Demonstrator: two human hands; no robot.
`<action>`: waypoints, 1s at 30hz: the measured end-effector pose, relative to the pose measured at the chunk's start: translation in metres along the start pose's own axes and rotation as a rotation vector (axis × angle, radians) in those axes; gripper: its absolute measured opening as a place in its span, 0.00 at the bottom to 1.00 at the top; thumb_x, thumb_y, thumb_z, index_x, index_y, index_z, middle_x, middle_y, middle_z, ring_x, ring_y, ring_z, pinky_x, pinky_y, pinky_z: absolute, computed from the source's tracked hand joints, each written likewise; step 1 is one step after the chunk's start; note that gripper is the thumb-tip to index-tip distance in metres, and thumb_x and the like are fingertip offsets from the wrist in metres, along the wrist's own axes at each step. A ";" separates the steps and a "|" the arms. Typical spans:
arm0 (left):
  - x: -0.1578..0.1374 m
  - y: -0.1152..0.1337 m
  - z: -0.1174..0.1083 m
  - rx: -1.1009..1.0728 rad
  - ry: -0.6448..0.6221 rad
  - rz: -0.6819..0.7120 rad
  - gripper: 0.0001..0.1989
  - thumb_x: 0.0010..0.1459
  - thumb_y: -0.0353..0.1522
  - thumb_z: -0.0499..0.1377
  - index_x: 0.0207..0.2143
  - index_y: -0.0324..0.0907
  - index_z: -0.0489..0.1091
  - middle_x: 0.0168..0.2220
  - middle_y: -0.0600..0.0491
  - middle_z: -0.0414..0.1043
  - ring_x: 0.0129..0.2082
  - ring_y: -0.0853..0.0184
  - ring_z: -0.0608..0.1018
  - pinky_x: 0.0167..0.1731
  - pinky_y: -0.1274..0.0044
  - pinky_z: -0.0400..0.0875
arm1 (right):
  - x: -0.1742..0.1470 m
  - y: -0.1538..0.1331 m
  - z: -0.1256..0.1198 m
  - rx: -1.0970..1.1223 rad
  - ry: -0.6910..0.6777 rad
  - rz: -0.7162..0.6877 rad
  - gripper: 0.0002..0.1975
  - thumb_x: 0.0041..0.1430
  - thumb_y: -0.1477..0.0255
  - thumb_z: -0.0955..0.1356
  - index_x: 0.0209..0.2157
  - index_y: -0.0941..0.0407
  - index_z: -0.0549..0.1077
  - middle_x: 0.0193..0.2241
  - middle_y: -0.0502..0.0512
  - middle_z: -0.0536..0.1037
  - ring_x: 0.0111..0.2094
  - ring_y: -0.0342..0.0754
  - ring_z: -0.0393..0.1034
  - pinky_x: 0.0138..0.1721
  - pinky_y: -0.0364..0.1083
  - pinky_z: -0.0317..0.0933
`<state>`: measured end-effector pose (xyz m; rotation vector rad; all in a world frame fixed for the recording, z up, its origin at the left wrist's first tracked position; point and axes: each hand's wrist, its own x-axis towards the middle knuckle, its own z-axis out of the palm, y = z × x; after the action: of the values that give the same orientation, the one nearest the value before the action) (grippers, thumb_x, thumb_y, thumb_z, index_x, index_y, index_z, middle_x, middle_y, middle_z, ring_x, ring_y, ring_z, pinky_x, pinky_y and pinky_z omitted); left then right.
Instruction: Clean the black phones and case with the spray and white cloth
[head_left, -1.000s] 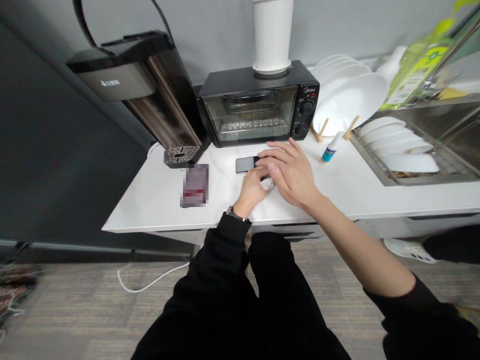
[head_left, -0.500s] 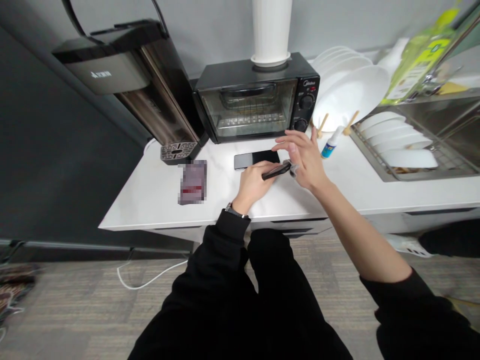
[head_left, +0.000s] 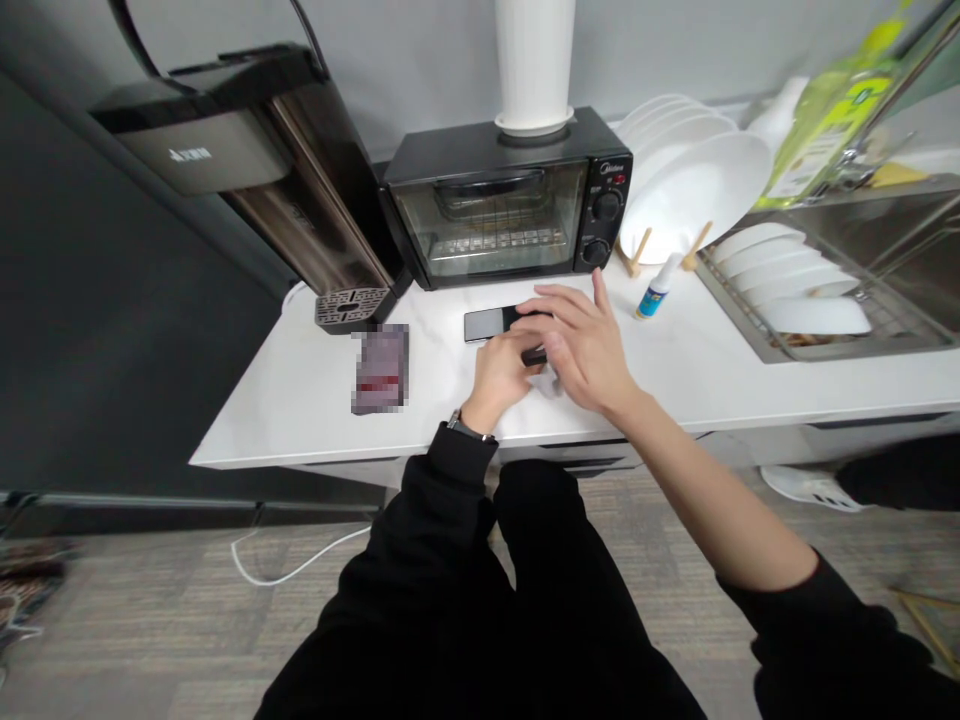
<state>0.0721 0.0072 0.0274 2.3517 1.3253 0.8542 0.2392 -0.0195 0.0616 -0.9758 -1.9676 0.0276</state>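
My left hand (head_left: pixel 501 374), with a watch at its wrist, is closed around a slim black object (head_left: pixel 533 356), mostly hidden by my hands. Over its right end reaches my right hand (head_left: pixel 589 350), fingers spread and the thumb close to the object. Below that thumb a small translucent grey piece (head_left: pixel 553 382) shows blurred; I cannot tell whether it belongs to the object. Just behind my hands a black phone (head_left: pixel 486 324) lies flat on the white counter (head_left: pixel 300 405), partly covered by my right fingers.
A toaster oven (head_left: pixel 499 225) stands behind, bearing a white container (head_left: pixel 534 70). Left are a tall dispenser (head_left: pixel 322 215) and a purplish pouch-like item (head_left: pixel 384 365). Right are a small spray bottle (head_left: pixel 654 292), racked plates (head_left: pixel 694 190) and a sink rack (head_left: pixel 772 350). Someone's shoe (head_left: pixel 814 487) shows at right.
My right hand has moved left and slightly down, closer to my left hand, and now covers more of the black object and the phone. My left hand has barely moved.
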 end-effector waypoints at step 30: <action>-0.001 0.008 -0.002 0.188 -0.096 0.007 0.18 0.65 0.31 0.60 0.55 0.54 0.78 0.55 0.54 0.78 0.51 0.57 0.82 0.44 0.71 0.76 | -0.023 0.029 0.016 0.199 0.126 0.207 0.38 0.75 0.48 0.45 0.48 0.48 0.79 0.48 0.55 0.83 0.56 0.55 0.74 0.66 0.62 0.58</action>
<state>0.0755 0.0027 0.0331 2.5049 1.4139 0.6346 0.2515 -0.0090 0.0242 -1.0196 -1.7071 0.2677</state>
